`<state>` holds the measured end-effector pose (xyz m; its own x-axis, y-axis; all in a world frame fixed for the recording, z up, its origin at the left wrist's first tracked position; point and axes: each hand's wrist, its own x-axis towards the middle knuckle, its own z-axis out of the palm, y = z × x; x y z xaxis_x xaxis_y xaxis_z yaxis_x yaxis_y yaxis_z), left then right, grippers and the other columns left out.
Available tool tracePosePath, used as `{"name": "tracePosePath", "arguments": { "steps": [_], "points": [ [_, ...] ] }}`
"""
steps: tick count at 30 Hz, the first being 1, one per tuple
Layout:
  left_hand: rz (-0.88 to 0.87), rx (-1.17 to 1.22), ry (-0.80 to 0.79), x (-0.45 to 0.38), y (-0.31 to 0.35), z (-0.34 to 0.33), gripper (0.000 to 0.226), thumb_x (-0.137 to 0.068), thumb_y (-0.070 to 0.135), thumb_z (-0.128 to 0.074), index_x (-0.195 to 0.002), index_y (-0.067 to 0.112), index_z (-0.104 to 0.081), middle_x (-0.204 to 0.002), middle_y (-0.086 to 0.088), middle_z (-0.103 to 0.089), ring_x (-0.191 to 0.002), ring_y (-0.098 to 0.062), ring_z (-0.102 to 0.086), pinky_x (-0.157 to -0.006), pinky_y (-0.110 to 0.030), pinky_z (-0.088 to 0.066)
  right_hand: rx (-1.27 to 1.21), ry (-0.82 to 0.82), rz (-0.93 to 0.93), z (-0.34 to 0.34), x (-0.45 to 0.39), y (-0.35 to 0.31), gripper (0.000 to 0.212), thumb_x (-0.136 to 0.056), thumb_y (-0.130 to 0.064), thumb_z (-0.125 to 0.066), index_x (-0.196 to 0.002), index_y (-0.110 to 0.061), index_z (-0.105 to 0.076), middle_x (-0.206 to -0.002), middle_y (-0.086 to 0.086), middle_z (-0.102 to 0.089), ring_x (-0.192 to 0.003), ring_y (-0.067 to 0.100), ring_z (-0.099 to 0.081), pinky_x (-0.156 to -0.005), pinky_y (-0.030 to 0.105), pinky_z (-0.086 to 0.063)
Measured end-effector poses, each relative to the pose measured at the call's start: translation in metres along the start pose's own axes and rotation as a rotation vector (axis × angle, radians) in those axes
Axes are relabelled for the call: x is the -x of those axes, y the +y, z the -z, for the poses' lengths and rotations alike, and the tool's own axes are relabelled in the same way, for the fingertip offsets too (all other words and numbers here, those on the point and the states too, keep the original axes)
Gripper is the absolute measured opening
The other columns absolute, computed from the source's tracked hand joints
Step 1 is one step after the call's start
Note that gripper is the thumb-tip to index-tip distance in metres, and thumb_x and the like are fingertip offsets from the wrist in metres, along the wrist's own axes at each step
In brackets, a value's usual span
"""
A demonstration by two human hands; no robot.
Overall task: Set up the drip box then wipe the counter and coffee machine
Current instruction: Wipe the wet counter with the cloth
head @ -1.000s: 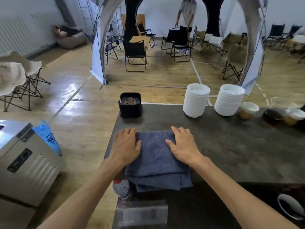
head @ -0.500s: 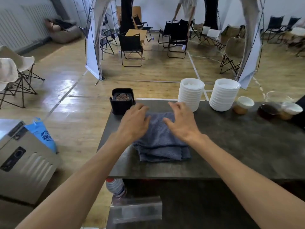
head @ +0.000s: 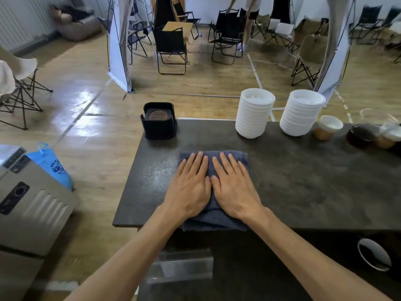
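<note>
Wiping of the dark stone counter (head: 303,181) is judged under way: a folded grey-blue cloth (head: 217,220) is pressed flat under the left hand (head: 191,187) and right hand (head: 233,187), fingers straight; a sideways sweep is called for next.

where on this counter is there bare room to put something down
Bare counter lies right of the cloth, in front of the two stacks of white bowls. The far right edge is crowded with cups; the black box fills the far left corner.
</note>
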<state>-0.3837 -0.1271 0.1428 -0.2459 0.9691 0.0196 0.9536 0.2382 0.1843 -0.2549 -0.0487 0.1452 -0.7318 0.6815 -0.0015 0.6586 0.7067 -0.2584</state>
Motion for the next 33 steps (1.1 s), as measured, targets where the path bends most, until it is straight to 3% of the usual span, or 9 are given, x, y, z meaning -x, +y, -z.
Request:
{"name": "tracePosePath", "arguments": {
  "steps": [2,6,12,17,19,23,27,30,33],
  "points": [
    [-0.031,-0.014,0.003,0.01,0.0,0.0,0.066,-0.095,0.04,0.002,-0.156,0.015,0.002,-0.164,-0.004,0.008,-0.151,-0.014,0.012,-0.12,-0.031,0.014,0.05,0.02,-0.037,-0.004,0.01,-0.009,0.068,-0.094,-0.049,0.001,-0.157,-0.022,0.0,-0.165,0.001,0.007,-0.151,0.015,0.012,-0.122,0.035,0.009],
    [-0.008,0.002,-0.02,0.007,-0.043,0.01,0.056,-0.105,0.034,-0.014,-0.156,0.018,0.001,-0.165,0.0,0.006,-0.151,-0.011,0.011,-0.122,-0.031,0.01,0.023,0.019,-0.052,-0.011,-0.014,-0.049,0.058,-0.105,-0.039,-0.015,-0.157,-0.017,-0.001,-0.165,0.005,0.006,-0.151,0.019,0.012,-0.122,0.037,0.009],
    [0.174,-0.006,-0.003,0.012,-0.134,0.033,0.055,-0.106,0.032,-0.019,-0.157,0.018,-0.007,-0.166,0.0,-0.002,-0.152,-0.013,0.002,-0.123,-0.031,0.002,-0.052,-0.039,0.071,-0.031,-0.085,-0.128,0.058,-0.105,-0.038,-0.018,-0.157,-0.015,-0.006,-0.166,0.008,0.001,-0.152,0.023,0.007,-0.122,0.04,0.007],
    [0.192,0.002,0.012,0.058,-0.131,0.031,0.068,-0.093,0.046,-0.003,-0.156,0.021,-0.006,-0.164,0.003,0.001,-0.15,-0.008,0.007,-0.12,-0.025,0.009,-0.066,-0.007,0.18,-0.038,-0.049,-0.142,0.058,-0.105,-0.037,-0.017,-0.157,-0.014,-0.005,-0.165,0.007,0.004,-0.152,0.02,0.01,-0.121,0.037,0.01],
    [0.186,-0.078,0.045,0.083,-0.115,0.027,0.069,-0.093,0.044,-0.005,-0.155,0.017,-0.017,-0.163,-0.002,-0.01,-0.15,-0.014,0.001,-0.121,-0.03,0.006,-0.106,0.009,0.206,-0.043,-0.022,-0.136,0.058,-0.104,-0.037,-0.017,-0.157,-0.015,-0.007,-0.165,0.006,0.003,-0.152,0.02,0.01,-0.12,0.036,0.012],
    [0.231,-0.147,0.113,0.104,-0.074,0.021,0.056,-0.093,0.03,-0.031,-0.134,0.004,-0.058,-0.144,-0.021,-0.049,-0.137,-0.034,-0.044,-0.113,-0.044,-0.024,-0.078,0.129,0.222,-0.044,0.013,-0.123,0.053,-0.1,-0.037,-0.028,-0.148,-0.016,-0.039,-0.157,0.008,-0.032,-0.147,0.023,-0.027,-0.123,0.042,-0.015],
    [0.563,0.042,0.106,0.088,-0.042,0.038,0.059,-0.103,0.043,-0.022,-0.153,0.011,-0.031,-0.16,-0.019,-0.023,-0.149,-0.03,-0.022,-0.12,-0.039,-0.019,-0.365,0.072,0.203,-0.026,-0.007,-0.115,0.057,-0.095,-0.037,-0.024,-0.144,-0.018,-0.048,-0.155,-0.001,-0.039,-0.146,0.015,-0.03,-0.123,0.036,-0.015],
    [0.561,0.04,0.011,0.083,-0.039,0.023,0.074,-0.101,0.052,-0.013,-0.136,0.003,-0.055,-0.144,-0.024,-0.048,-0.133,-0.038,-0.049,-0.111,-0.048,-0.037,-0.539,0.19,0.143,-0.012,-0.045,-0.089,0.04,-0.086,-0.025,-0.048,-0.12,-0.015,-0.067,-0.125,0.003,-0.066,-0.118,0.02,-0.057,-0.105,0.041,-0.042],
    [0.521,-0.008,-0.015,0.078,-0.044,0.009,0.079,-0.1,0.055,-0.007,-0.137,0.001,-0.053,-0.143,-0.024,-0.049,-0.132,-0.039,-0.048,-0.107,-0.048,-0.024,-0.485,0.153,0.092,0.0,-0.093,-0.065,0.035,-0.086,-0.023,-0.061,-0.118,-0.012,-0.066,-0.12,0.007,-0.066,-0.112,0.025,-0.058,-0.103,0.038,-0.042]
  ]
}}
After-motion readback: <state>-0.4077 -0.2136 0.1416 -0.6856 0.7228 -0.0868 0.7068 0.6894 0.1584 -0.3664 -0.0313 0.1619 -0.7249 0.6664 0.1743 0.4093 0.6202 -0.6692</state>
